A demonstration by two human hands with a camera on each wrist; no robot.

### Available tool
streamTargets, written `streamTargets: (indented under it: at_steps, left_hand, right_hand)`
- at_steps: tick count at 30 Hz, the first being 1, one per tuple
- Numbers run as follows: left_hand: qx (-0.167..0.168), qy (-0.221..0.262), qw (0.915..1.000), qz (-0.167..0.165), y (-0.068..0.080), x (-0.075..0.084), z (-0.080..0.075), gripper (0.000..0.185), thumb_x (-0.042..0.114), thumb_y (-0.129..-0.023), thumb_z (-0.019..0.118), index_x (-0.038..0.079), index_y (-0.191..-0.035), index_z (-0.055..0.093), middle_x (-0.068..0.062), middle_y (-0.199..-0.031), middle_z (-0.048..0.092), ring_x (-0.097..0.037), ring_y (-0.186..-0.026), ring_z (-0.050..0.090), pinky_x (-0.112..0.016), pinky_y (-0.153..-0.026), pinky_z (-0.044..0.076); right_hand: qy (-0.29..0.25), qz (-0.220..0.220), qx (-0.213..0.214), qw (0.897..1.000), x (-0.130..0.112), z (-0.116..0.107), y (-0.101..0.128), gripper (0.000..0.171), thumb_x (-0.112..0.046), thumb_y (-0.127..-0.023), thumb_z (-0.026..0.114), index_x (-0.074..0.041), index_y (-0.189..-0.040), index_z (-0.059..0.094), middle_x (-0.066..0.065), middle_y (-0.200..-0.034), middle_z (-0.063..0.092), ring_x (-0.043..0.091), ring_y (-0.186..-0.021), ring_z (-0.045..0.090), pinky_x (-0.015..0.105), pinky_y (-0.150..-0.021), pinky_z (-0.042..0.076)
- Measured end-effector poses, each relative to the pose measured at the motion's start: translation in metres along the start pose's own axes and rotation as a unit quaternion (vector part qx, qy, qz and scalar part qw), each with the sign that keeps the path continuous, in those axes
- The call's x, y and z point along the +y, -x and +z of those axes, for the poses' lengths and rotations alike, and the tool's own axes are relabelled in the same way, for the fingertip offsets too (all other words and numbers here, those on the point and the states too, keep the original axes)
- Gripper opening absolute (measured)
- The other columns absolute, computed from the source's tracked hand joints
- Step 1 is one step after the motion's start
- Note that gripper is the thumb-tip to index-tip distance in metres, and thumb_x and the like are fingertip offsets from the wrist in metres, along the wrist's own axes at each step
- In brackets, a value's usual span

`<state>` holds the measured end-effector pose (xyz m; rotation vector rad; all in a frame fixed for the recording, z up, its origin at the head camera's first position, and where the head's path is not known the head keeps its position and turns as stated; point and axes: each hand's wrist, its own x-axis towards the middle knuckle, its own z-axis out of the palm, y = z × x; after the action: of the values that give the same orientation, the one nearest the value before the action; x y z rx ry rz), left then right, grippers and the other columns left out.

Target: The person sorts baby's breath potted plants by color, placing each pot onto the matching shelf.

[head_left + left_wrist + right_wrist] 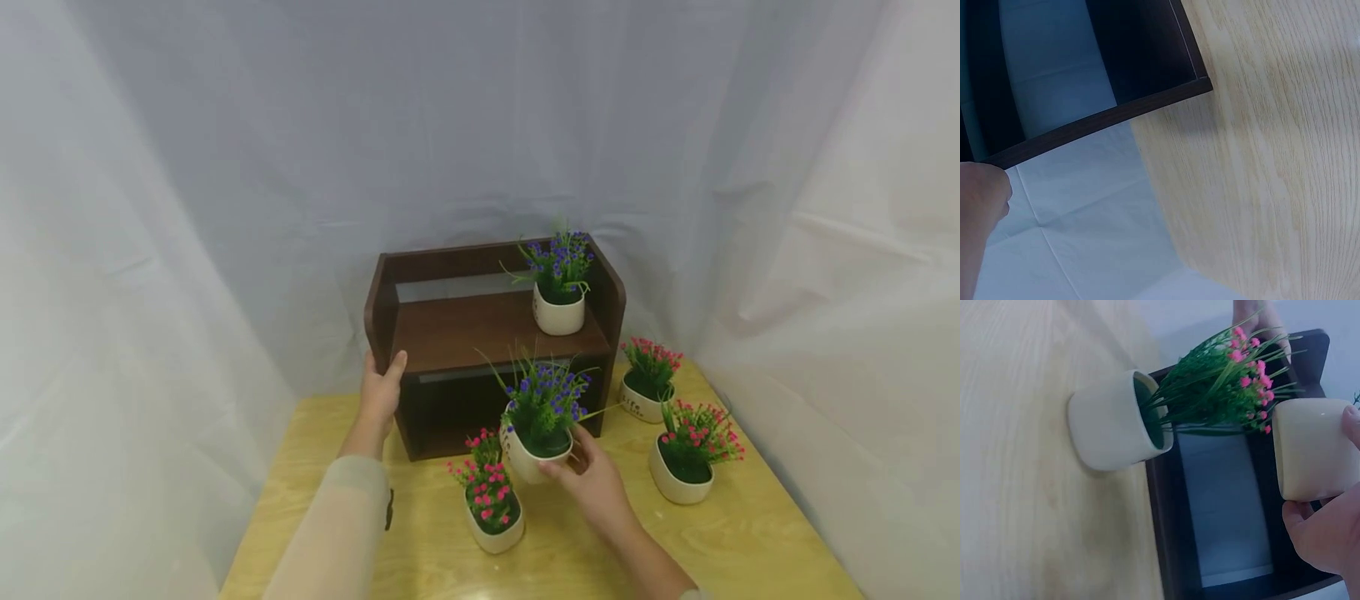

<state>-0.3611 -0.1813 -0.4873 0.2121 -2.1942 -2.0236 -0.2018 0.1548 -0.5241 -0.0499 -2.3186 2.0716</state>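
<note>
My left hand (380, 392) grips the left side of a dark brown two-tier shelf (465, 329), thumb over the front edge of its upper board. In the left wrist view that hand (982, 194) shows at the shelf's side panel. With my right hand (596, 483) I hold a white pot of blue-purple flowers (536, 458) in front of the lower tier, raised off the table. The right wrist view shows the fingers around the held pot (1313, 450). Just below and left of it stands a white pot of pink flowers (495, 529).
Another blue-purple flower pot (558, 312) stands on the upper board's right side. Two pink flower pots (647, 396) are on the wooden table (750, 550) right of the shelf. Pale sheeting (465, 125) hangs behind and at both sides.
</note>
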Motion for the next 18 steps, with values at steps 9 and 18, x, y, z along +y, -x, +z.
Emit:
streamTargets:
  at_steps: [9,18]
  left_hand:
    - [0.003,-0.004,1.0000,0.002,0.000,-0.002,-0.002,0.076,0.045,-0.111,0.059,0.019,-0.172,0.023,-0.016,-0.176,0.035,-0.037,-0.166,0.028,-0.056,-0.139,0.022]
    - [-0.002,0.006,1.0000,0.004,0.000,-0.003,-0.001,0.074,0.043,-0.112,0.060,0.017,-0.171,0.024,-0.017,-0.176,0.034,-0.038,-0.167,0.027,-0.057,-0.138,0.023]
  right_hand:
    - [-0.006,-0.032,-0.012,0.999,-0.025,0.015,-0.012,0.086,-0.024,-0.091,0.090,-0.013,-0.164,0.046,0.017,-0.161,0.057,0.040,-0.151,0.055,0.055,-0.124,0.047]
    - [-0.022,-0.067,-0.028,0.997,-0.052,0.028,-0.030,0.083,-0.018,-0.093,0.088,-0.017,-0.164,0.046,0.017,-0.161,0.058,0.036,-0.148,0.060,0.048,-0.117,0.056]
